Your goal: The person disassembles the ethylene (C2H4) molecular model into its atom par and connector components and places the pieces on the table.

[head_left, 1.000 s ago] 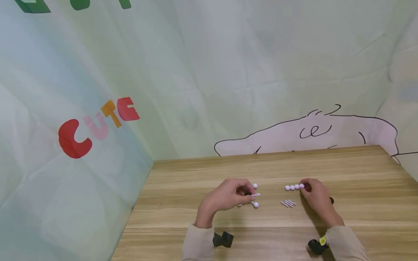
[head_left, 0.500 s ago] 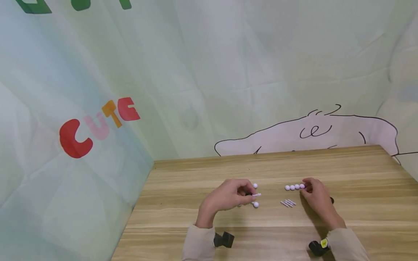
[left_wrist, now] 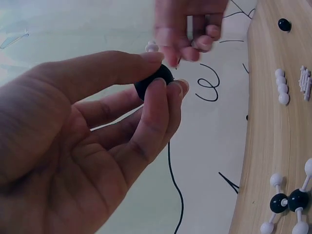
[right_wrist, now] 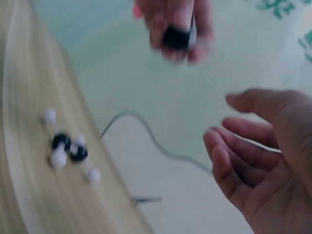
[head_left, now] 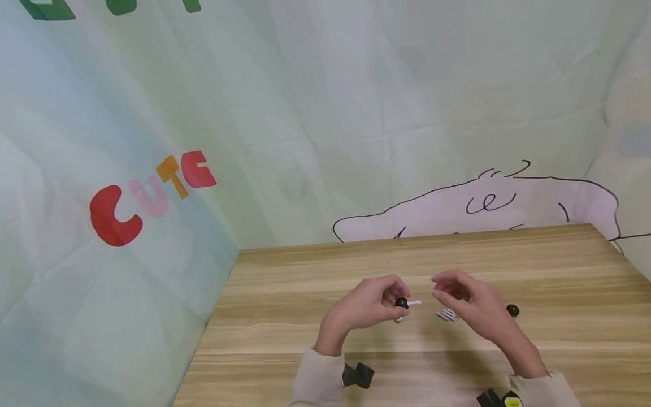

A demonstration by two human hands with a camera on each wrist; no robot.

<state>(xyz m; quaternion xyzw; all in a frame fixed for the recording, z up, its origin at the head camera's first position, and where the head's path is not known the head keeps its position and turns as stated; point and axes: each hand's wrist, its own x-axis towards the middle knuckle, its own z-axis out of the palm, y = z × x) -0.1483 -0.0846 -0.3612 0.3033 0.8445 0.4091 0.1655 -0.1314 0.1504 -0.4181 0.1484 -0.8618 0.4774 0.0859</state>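
My left hand (head_left: 363, 305) pinches a black ball (left_wrist: 156, 80) between thumb and fingertips. A thin white peg (head_left: 415, 303) sticks out of this ball to the right. Facing it across a small gap is my right hand (head_left: 473, 305), raised over the table with fingers loosely bent. In the right wrist view its thumb and fingers (right_wrist: 229, 151) are apart, with nothing between them. A ball-and-stick model (left_wrist: 298, 200) of two black balls and several white ones lies on the table, mostly hidden by the left hand in the head view.
On the wooden table (head_left: 285, 271), several white balls (left_wrist: 282, 87) lie in a row beside a small group of white pegs (head_left: 447, 314). Another black ball (head_left: 513, 310) sits to the right of my right wrist. A printed cloth (head_left: 305, 141) hangs behind the table.
My right hand has left the row of white balls and moved left and up toward the left hand. The left hand has shifted slightly right with the black ball and peg.
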